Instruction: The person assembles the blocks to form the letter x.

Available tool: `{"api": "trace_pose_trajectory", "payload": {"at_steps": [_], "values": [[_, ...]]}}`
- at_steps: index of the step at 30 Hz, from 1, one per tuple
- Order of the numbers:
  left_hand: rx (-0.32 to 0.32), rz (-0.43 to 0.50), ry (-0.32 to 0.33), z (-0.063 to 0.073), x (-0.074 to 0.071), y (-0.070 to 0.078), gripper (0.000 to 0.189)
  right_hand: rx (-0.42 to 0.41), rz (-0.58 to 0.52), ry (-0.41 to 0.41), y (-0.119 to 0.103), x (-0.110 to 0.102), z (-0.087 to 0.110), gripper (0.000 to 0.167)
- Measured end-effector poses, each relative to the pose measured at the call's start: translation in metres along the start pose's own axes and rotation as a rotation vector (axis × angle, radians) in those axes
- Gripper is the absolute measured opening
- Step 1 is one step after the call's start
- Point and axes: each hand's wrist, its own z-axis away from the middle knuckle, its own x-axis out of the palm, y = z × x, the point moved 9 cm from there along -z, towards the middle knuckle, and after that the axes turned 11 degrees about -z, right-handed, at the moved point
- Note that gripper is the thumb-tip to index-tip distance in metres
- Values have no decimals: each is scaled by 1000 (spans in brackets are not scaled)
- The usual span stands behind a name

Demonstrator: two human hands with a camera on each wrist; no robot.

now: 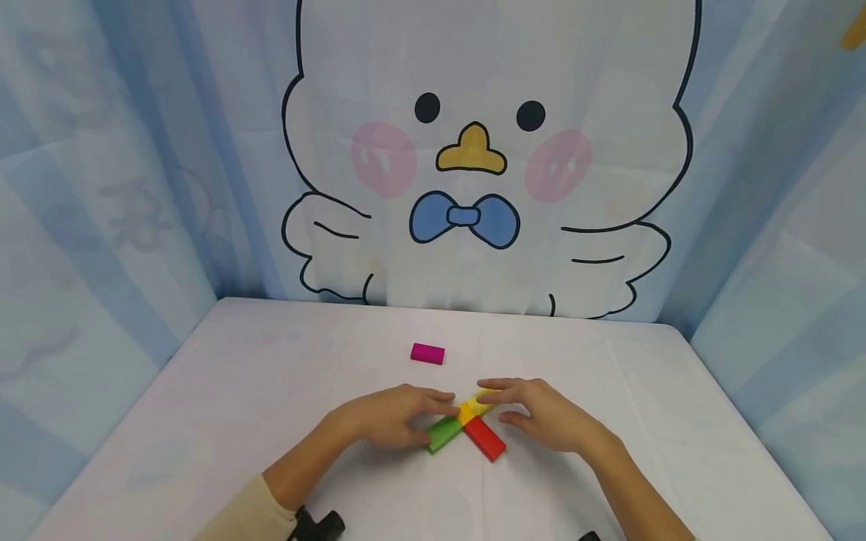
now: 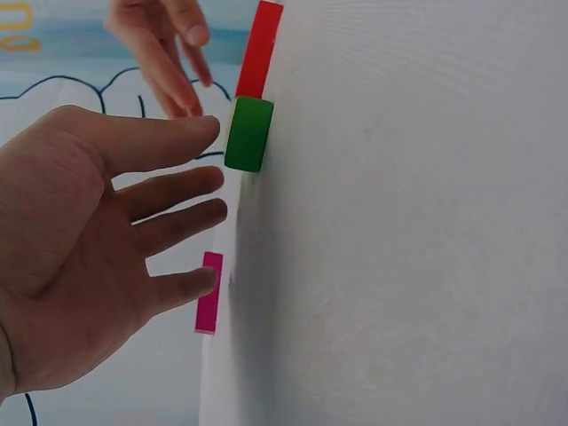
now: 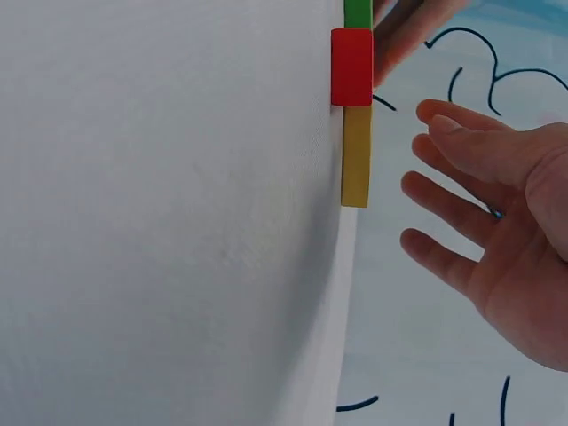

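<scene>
On the white table several coloured blocks lie end against end. A green block (image 1: pixel 444 434) and a yellow block (image 1: pixel 483 402) form a diagonal line, with an orange piece (image 1: pixel 465 413) between them. From that middle a red block (image 1: pixel 485 438) points toward the near right. My left hand (image 1: pixel 399 417) hovers beside the green block with fingers extended; whether the thumb touches it I cannot tell. Over the yellow block's far end reaches my right hand (image 1: pixel 551 413), its fingers loosely spread and holding nothing; they partly cover that block.
A magenta block (image 1: pixel 428 354) lies by itself farther back on the table (image 1: pixel 304 353). Behind stands a curtain (image 1: pixel 473 278) printed with a cartoon bird, and blue-and-white curtains flank both sides.
</scene>
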Motion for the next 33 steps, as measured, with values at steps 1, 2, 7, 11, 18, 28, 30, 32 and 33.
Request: {"api": "trace_pose_trajectory", "payload": {"at_steps": [1, 2, 7, 11, 18, 28, 30, 32, 33], "values": [[-2, 0, 9, 0, -2, -1, 55, -4, -5, -9, -1, 1, 0, 42], [-1, 3, 20, 1, -3, -3, 54, -9, -9, -18, -1, 3, 0, 42], [-1, 32, 68, 4, -12, -7, 47, -21, -29, -63, -4, 10, 0, 46], [-24, 59, 91, 6, -15, -11, 44, -13, -41, -103, -3, 17, 1, 49], [-17, 82, 119, 8, -19, -13, 41, -18, -66, -153, -5, 24, 2, 54], [-14, 78, 134, 9, -23, -15, 40, -33, -53, -178, -9, 27, 3, 57], [-11, 75, 135, 9, -23, -15, 39, -19, -52, -185, -8, 28, 3, 56], [-10, 70, 135, 9, -24, -16, 39, -5, -47, -190, -7, 29, 3, 56], [-11, 68, 135, 9, -24, -16, 39, 3, -48, -190, -6, 29, 3, 56]]}}
